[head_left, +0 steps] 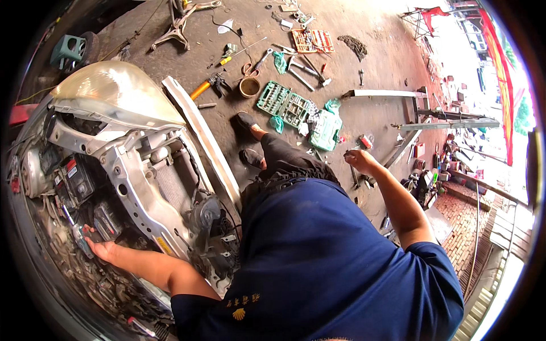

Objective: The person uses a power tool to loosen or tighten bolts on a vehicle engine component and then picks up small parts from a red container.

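At the left my left hand (pixel 102 249) reaches down into the engine bay of a car with its front end stripped. Its fingers close around a grey-blue hand tool (pixel 81 241) with a slim silver shaft; the exact kind does not show clearly. A black car battery (pixel 77 177) sits just beyond that hand. Over the floor on the right hangs my right hand (pixel 361 161), its fingers curled together. Something small and dark may be at its fingertips, too small to name. A headlight (pixel 116 94) and the bare metal front frame (pixel 126 187) lie ahead of my left arm.
An open green socket set (pixel 283 105), a green case (pixel 326 129), a brown pot (pixel 249 87), a caulking gun (pixel 203 89) and a hammer (pixel 318 79) lie on the floor. A long pale bumper beam (pixel 199 136) runs beside my feet. Metal stands (pixel 449 124) are at the right.
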A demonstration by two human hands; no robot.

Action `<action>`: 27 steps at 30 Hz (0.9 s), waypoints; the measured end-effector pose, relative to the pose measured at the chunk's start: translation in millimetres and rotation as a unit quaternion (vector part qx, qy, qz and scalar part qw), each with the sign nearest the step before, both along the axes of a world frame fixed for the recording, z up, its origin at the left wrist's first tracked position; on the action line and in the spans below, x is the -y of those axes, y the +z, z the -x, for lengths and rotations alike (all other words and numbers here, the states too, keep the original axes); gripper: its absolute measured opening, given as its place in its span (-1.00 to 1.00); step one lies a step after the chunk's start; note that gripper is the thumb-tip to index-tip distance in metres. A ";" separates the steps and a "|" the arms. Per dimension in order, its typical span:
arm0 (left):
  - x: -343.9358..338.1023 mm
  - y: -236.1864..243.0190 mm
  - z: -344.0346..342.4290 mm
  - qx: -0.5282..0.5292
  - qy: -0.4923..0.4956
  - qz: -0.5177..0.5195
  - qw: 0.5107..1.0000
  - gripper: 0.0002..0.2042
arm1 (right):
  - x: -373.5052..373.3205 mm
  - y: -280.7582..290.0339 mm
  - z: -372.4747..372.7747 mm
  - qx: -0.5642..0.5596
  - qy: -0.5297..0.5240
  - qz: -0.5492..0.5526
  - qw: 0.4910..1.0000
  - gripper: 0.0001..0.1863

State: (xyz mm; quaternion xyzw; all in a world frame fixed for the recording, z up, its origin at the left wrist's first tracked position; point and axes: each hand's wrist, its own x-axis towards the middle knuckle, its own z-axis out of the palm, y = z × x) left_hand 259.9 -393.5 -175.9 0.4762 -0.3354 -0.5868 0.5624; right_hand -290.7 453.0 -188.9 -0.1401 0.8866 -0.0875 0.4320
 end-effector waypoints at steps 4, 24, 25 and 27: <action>15.0 0.8 -27.9 0.025 -0.015 0.037 0.999 -0.58 | 2.6 3.9 -6.1 0.008 0.012 -0.002 1.000 -0.59; -3.0 8.1 14.3 0.045 0.033 0.056 0.997 -0.58 | -3.8 1.2 -14.4 -0.008 0.005 0.008 1.000 -0.59; -2.8 10.4 15.6 0.044 0.032 0.055 0.997 -0.58 | -3.5 1.3 -14.4 -0.011 0.009 -0.001 1.000 -0.58; -3.1 12.0 12.6 0.043 0.031 0.055 0.997 -0.58 | -0.8 -0.5 -11.9 -0.011 0.014 -0.001 1.000 -0.58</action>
